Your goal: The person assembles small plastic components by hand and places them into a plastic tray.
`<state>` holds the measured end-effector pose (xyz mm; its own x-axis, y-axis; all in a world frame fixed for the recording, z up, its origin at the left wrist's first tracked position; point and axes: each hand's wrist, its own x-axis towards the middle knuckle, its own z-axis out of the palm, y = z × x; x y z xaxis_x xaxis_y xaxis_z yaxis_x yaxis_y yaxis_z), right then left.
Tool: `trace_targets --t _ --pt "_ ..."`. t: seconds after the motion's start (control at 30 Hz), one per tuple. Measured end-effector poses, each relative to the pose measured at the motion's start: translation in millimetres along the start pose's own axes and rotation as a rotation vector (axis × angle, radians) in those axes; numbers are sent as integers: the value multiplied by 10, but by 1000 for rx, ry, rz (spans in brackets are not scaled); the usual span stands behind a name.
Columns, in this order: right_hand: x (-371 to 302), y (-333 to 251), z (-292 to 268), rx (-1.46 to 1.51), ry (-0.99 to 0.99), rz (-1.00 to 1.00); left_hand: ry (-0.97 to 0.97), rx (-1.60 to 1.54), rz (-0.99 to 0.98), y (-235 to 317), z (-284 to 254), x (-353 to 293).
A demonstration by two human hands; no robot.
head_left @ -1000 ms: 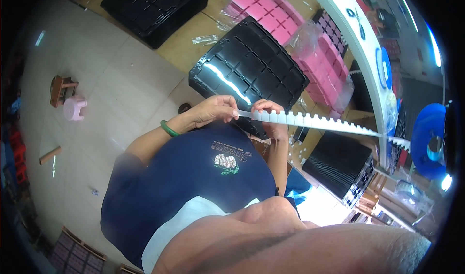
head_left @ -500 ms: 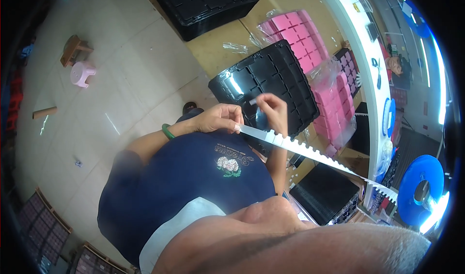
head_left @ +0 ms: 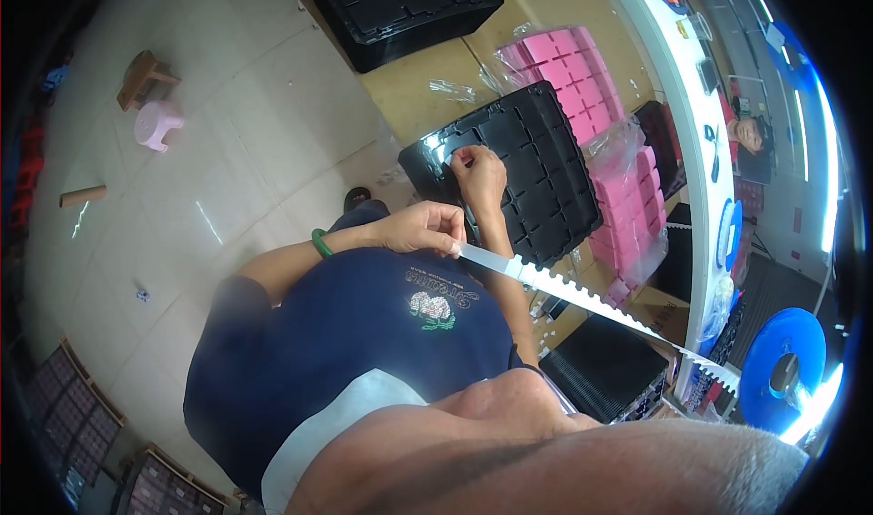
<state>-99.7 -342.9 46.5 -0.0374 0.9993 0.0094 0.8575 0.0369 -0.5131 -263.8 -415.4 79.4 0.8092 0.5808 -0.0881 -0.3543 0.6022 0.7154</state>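
Where left hand [head_left: 423,230] pinches strip [head_left: 550,283], end (hidden)

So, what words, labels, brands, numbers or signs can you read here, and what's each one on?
Shirt: small lettering beside a flower design; I won't copy out its words.
Carton: dark print, too small and blurred to read.
Strip: no text that I can make out.
Reel: none that I can make out.
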Motion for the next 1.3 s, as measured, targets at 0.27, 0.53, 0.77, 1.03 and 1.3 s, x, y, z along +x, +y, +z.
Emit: trace_targets --t 0.27,0.53,0.77,1.03,1.3 --pt "54 101 12 173 -166 -52 -30 26 -41 -13 -9 58" --pt "-418 643 -566 663 114 234 -29 124 -49 30 38 336" --pt "-2099 2261 -1406 -102 626 719 -173 395 -7 -98 540 1483" --pt "-2029 1780 -1716 -260 509 628 -388 1331 511 67 424 2785" --pt "471 2453 -1661 51 395 32 -32 2003 -132 906 -1513 4247"
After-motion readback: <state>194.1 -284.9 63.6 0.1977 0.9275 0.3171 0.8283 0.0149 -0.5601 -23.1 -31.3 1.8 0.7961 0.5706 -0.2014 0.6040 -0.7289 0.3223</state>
